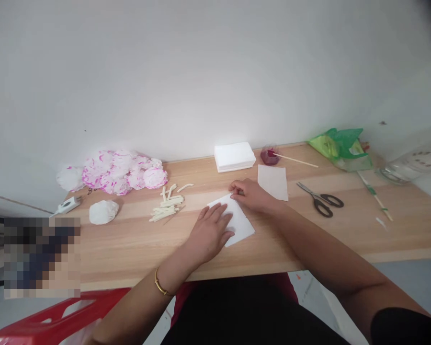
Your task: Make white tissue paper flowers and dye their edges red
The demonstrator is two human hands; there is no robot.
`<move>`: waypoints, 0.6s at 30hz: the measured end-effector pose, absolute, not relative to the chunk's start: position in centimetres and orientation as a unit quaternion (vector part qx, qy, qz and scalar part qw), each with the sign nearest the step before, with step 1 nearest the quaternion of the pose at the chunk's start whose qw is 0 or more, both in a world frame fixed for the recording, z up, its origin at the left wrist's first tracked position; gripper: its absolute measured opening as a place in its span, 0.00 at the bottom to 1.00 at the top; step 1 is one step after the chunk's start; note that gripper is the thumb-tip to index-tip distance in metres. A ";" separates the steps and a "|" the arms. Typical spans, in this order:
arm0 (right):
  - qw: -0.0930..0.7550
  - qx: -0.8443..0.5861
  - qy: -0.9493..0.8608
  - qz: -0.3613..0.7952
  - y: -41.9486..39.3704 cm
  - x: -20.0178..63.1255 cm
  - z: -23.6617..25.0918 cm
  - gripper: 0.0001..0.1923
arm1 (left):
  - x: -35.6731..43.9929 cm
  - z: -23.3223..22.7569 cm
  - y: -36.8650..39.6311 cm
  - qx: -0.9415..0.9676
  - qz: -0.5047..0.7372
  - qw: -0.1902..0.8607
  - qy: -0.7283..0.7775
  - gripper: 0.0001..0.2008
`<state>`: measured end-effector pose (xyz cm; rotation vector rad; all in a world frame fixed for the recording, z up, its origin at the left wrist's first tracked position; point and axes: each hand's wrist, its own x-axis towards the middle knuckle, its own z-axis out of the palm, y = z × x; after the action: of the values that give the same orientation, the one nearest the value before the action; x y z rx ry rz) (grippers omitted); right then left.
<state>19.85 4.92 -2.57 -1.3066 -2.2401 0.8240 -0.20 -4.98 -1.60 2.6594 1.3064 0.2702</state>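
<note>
Our left hand [209, 233] covers part of the white sheet [239, 221]. Left of it, a blurred patch [42, 256] hides something; the red chair [53, 318] is cut off below.

A home craft corner: a plain wooden tabletop [129, 244] against a bare white wall [201, 72], with paper flowers [118, 172], scissors [321, 199], a tissue stack [234, 156] and a red plastic chair [57, 316].

A single head-worn camera looks forward and down from above the seated person's lap, facing a white wall [215, 72]. It sits close over the wooden surface [129, 249], whose near edge crosses the lower frame, with both forearms reaching in from the bottom.
</note>
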 end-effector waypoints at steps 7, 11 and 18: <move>0.152 -0.556 -0.784 0.232 4.4 19.3 -2.2 0.07 | -0.9 -0.8 -1.7 0.830 0.162 0.100 0.525 0.15; 0.168 -0.540 -0.789 0.241 4.1 18.8 -2.1 0.05 | -0.1 -1.3 0.4 0.809 0.222 0.159 0.520 0.19; 0.264 -0.428 -0.703 0.503 3.6 19.1 -0.8 0.10 | 0.2 -2.1 1.4 0.723 0.323 0.313 0.524 0.05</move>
<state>19.13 3.59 -0.77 -1.1576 -1.8999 1.3609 0.22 1.36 -2.13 1.9083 1.3826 0.8513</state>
